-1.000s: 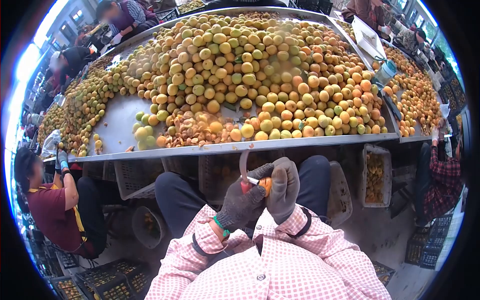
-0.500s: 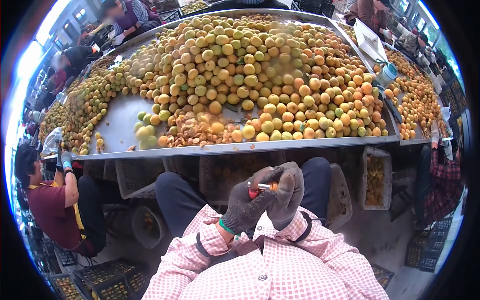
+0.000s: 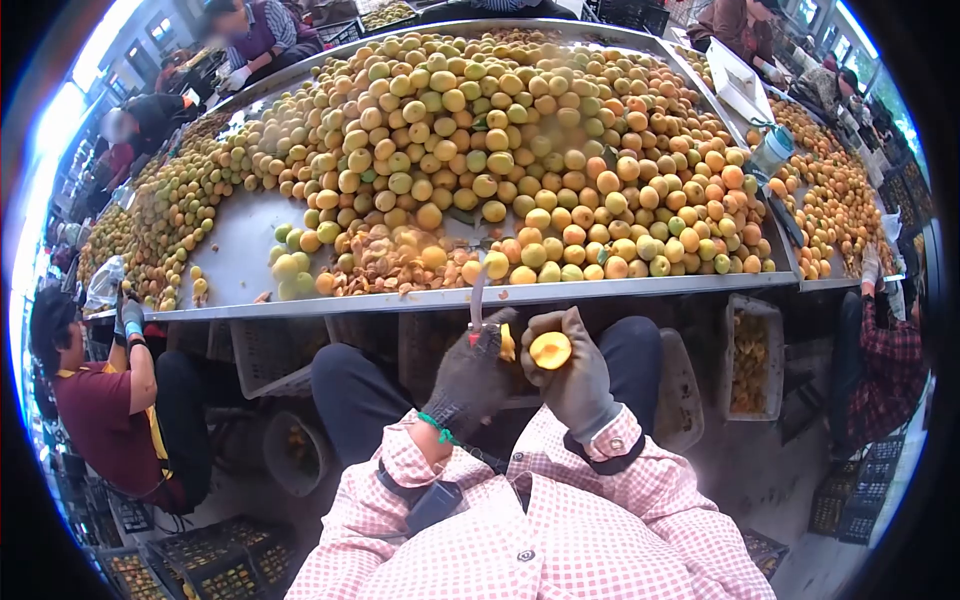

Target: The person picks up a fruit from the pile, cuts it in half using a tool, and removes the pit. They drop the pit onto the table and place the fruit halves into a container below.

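Observation:
My left hand (image 3: 468,378), in a dark glove, is closed round a knife (image 3: 477,305) with a bit of red on its handle and the blade pointing up. An apricot half (image 3: 507,343) also sits at the fingertips of this hand. My right hand (image 3: 578,375), gloved in grey, grips another apricot half (image 3: 550,350), its yellow cut face and hollow turned upward. The two hands are a little apart in front of the table edge. Whole apricots (image 3: 430,140) lie heaped on the metal table (image 3: 600,291) beyond them.
A pile of brownish scraps (image 3: 385,258) lies near the table's front edge. Below stand crates (image 3: 262,375), a bin of yellow pieces (image 3: 752,360) and a bucket (image 3: 295,450). A person in a maroon shirt (image 3: 105,405) sits at left; another in plaid (image 3: 885,370) at right.
My hands were together round a fruit with the knife lying across it. Now they have moved apart, each with an apricot half, and the blade points up.

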`<state>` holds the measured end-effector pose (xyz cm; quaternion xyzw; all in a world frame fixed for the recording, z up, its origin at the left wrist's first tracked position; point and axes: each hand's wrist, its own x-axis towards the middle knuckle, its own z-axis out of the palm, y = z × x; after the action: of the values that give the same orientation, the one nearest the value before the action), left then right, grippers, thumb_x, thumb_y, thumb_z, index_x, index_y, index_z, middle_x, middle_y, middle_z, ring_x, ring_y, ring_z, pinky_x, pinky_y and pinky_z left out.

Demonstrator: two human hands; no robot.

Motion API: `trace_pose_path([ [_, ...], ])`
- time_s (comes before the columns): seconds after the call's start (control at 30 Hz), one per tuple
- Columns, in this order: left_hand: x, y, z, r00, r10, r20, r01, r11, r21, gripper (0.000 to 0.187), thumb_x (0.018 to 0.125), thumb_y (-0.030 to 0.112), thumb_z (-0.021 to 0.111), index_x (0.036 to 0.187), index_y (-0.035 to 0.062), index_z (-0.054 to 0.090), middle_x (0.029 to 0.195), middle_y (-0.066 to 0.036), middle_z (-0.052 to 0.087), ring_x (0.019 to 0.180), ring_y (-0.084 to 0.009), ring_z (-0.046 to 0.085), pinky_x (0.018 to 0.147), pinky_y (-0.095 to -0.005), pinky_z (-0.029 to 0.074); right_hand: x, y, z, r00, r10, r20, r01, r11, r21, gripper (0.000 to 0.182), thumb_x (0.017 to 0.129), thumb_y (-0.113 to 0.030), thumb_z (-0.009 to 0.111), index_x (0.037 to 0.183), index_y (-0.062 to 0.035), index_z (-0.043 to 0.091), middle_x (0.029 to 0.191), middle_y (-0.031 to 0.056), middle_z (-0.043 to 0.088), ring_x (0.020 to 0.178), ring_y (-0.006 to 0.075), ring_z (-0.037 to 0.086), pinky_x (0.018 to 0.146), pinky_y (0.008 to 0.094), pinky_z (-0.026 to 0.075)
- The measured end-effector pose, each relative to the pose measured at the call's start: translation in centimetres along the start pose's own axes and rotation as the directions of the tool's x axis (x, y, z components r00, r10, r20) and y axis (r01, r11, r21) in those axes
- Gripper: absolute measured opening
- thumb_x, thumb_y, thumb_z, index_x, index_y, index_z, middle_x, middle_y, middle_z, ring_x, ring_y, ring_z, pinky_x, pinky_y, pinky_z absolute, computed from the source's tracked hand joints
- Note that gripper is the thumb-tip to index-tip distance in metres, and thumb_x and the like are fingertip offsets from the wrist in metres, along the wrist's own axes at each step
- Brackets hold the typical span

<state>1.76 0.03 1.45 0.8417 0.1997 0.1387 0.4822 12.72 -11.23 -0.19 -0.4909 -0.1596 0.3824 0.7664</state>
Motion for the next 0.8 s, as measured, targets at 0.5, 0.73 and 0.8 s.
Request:
trace_pose_path([
  [0.5, -0.5, -6.5, -3.5, 0.981, -0.064, 0.183, 0.174, -0.126, -0.977, 0.018, 0.094, 0.024, 0.053, 0.09, 0.0068, 0.059, 0.078, -0.001, 0.059, 0.067, -0.0126, 0.056, 0.061, -0.0242, 0.047, -0.2, 5.2, -3.3, 0.825, 0.563, -0.042, -0.514, 0.78, 0.357, 0.017, 0.096, -0.012, 0.046, 0.111, -0.0056, 0.053, 0.105, 0.0124, 0.06, 0.075, 0.0187, 0.061, 0.064, 0.0282, 0.052],
  [0.73, -2.6, -5.6, -6.7, 0.954, -0.297, 0.053, 0.141, 0.284, -0.948, 0.043, 0.097, 0.041, 0.046, 0.12, 0.006, 0.058, 0.052, 0.007, 0.032, 0.037, -0.0045, 0.025, 0.035, -0.0228, 0.022, 1.1, 5.0, -1.2, 0.948, 0.137, -0.287, -0.239, 0.902, -0.36, 0.024, 0.092, -0.004, 0.049, 0.116, -0.0023, 0.053, 0.11, 0.0079, 0.058, 0.088, 0.0118, 0.058, 0.081, 0.0233, 0.047],
  [0.8, -2.9, -5.9, -7.3, 0.952, -0.306, 0.034, 0.129, 0.294, -0.947, 0.043, 0.097, 0.041, 0.046, 0.118, 0.0055, 0.058, 0.054, 0.007, 0.034, 0.038, -0.0051, 0.026, 0.036, -0.0226, 0.023, 1.8, 3.9, -0.7, 0.97, 0.203, -0.131, -0.214, 0.974, -0.079, 0.021, 0.092, -0.003, 0.05, 0.112, -0.0013, 0.055, 0.105, 0.0046, 0.06, 0.088, 0.0124, 0.057, 0.08, 0.022, 0.046],
])
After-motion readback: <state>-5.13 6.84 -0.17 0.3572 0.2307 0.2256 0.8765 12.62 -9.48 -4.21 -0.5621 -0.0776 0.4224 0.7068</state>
